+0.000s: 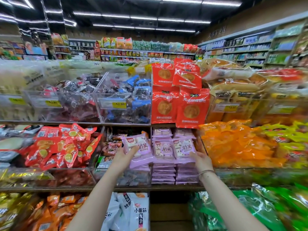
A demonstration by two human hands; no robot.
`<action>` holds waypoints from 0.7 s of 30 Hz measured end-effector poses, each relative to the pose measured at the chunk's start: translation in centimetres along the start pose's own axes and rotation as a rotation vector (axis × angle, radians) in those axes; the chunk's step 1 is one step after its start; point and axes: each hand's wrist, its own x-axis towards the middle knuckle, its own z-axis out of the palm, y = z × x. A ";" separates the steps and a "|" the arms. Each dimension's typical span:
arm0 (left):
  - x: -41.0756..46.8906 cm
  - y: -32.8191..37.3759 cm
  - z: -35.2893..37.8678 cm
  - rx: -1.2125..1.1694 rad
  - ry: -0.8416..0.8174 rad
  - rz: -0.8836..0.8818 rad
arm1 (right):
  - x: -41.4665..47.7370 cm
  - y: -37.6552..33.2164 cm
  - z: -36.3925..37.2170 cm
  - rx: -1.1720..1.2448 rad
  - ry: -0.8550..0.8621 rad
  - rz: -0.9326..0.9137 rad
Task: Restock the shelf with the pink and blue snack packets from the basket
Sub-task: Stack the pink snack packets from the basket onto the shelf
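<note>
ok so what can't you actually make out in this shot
- basket: out of frame in the head view, so what is left in it is unknown.
- left hand: fingers hidden behind the pink packet it holds.
- right hand: fingers hidden behind the upright packet; whether it grips or only touches is unclear.
- blue packets: print unreadable through glare on the clear bin.
- far-left price tags: blurred.
</note>
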 end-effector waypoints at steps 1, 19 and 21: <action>0.1 0.0 0.1 0.014 0.005 0.002 | 0.1 0.4 -0.3 0.043 -0.005 0.035; -0.2 0.3 1.5 0.211 0.010 0.120 | -5.4 6.4 -1.1 -0.404 0.057 -0.371; -0.2 0.3 1.5 0.213 0.005 0.108 | -5.7 6.3 -0.5 -0.528 0.061 -0.538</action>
